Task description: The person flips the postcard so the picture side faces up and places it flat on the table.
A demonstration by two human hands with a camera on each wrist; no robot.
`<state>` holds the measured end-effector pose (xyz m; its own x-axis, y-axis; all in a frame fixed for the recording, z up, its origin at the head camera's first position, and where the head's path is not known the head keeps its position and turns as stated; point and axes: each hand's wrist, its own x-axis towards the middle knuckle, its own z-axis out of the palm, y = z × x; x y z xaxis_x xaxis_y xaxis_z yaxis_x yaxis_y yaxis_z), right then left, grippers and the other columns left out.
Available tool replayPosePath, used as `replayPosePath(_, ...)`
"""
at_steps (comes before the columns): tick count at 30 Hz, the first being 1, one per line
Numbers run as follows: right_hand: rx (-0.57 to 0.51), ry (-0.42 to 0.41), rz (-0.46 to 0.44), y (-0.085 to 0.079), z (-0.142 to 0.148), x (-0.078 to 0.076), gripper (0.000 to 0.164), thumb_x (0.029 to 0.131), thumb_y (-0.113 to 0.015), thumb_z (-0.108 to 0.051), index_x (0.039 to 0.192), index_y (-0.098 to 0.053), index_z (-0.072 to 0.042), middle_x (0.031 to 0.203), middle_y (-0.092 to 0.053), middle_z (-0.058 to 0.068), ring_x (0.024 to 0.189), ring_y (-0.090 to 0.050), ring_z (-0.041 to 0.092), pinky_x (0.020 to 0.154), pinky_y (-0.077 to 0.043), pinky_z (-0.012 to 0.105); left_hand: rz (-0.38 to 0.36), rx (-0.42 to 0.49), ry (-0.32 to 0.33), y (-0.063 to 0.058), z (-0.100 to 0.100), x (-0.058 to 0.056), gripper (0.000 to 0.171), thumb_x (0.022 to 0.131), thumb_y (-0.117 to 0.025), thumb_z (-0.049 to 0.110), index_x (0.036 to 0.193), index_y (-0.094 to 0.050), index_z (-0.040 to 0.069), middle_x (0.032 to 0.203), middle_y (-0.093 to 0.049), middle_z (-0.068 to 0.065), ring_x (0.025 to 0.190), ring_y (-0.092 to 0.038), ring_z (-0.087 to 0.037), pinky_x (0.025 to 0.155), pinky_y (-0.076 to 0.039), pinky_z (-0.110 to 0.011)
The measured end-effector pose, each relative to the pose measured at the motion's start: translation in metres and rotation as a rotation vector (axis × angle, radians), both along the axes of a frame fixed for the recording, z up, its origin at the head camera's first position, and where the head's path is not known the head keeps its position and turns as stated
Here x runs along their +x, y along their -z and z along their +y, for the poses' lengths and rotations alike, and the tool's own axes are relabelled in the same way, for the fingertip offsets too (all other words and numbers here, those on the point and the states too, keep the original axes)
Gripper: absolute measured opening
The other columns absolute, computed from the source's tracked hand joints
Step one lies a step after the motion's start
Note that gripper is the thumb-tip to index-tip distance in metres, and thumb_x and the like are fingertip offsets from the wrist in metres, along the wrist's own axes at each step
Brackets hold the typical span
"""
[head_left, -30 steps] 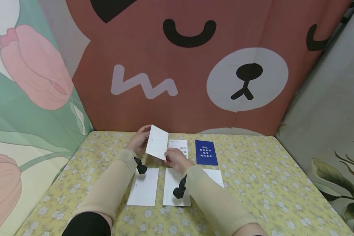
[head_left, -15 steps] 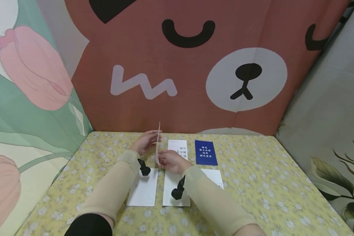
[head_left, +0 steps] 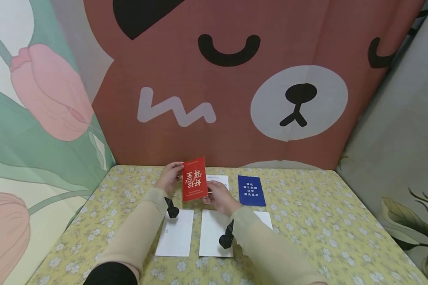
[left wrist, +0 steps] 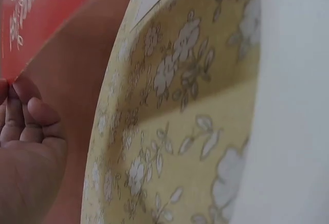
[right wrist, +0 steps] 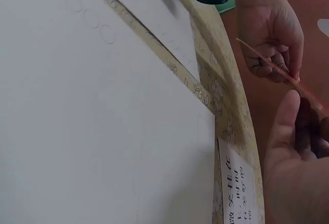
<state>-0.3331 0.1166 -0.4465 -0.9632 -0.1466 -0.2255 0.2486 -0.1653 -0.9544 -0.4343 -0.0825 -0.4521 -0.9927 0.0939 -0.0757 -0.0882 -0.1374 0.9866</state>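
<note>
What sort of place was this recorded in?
Probably a small curtained-off indoor tabletop setup: a reddish-brown bear-print backdrop, a pink-and-green tulip-print hanging and a yellow floral-print tabletop.

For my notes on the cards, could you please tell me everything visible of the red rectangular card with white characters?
The red rectangular card looks like thin paper or cardstock, with straight edges. Large white characters stand across its middle, with smaller print near the lower edge. It is raised above the yellow floral-patterned table, slightly tilted, its printed face towards the head camera. The person's left hand pinches it at the upper left; the right hand holds its lower right. Its back cannot be made out.
</note>
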Motion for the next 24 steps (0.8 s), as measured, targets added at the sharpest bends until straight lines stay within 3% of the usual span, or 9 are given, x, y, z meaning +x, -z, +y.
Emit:
replayPosePath(8, 0.272, 0.011, 0.104, 0.002, -0.004, 0.002, 0.020, 0.110, -0.051, -0.011, 0.114, -0.063, 0.005, 0.095, -0.066, 0.013, 0.082, -0.065, 0.019, 0.072, -0.058, 0.029, -0.010, -0.110, -0.069, -0.002, -0.012, -0.002, 0.027, 0.111, -0.049, 0.013, 0.131, -0.058, -0.002, 0.112, -0.062, -0.010, 0.090, -0.058, -0.017, 0.084, -0.049, -0.038)
replayPosePath(14, 0.433, 0.016, 0.082, 0.000, -0.013, 0.002, 0.016, 0.106, -0.055, -0.010, 0.110, -0.065, 0.002, 0.092, -0.069, 0.012, 0.079, -0.068, 0.017, 0.072, -0.059, 0.030, -0.001, -0.258, -0.064, -0.004, -0.018, -0.004, 0.029, 0.111, -0.048, 0.015, 0.132, -0.058, -0.002, 0.121, -0.061, -0.017, 0.100, -0.059, -0.024, 0.089, -0.051, -0.043)
replayPosePath(16, 0.459, 0.019, 0.067, 0.003, -0.017, 0.002, 0.014, 0.105, -0.057, -0.010, 0.109, -0.064, 0.001, 0.089, -0.070, 0.012, 0.077, -0.069, 0.017, 0.071, -0.060, 0.030, -0.001, -0.336, -0.041, -0.002, -0.021, -0.006, 0.030, 0.111, -0.047, 0.015, 0.132, -0.058, -0.004, 0.121, -0.060, -0.020, 0.099, -0.059, -0.026, 0.085, -0.052, -0.043)
replayPosePath(21, 0.536, 0.008, 0.080, 0.011, -0.027, -0.003, 0.005, 0.100, -0.061, -0.007, 0.102, -0.058, -0.003, 0.079, -0.070, 0.010, 0.067, -0.068, 0.015, 0.065, -0.059, 0.028, 0.014, -0.641, 0.009, 0.003, -0.026, -0.014, 0.031, 0.110, -0.047, 0.020, 0.124, -0.060, -0.004, 0.112, -0.062, -0.019, 0.092, -0.058, -0.027, 0.070, -0.051, -0.038)
replayPosePath(24, 0.601, -0.005, 0.118, 0.014, -0.030, -0.006, 0.007, 0.097, -0.062, -0.006, 0.096, -0.055, -0.006, 0.075, -0.069, 0.007, 0.062, -0.066, 0.013, 0.060, -0.056, 0.026, 0.038, -0.786, 0.027, 0.004, -0.026, -0.017, 0.033, 0.108, -0.049, 0.024, 0.123, -0.062, -0.003, 0.110, -0.063, -0.018, 0.092, -0.058, -0.028, 0.072, -0.050, -0.039)
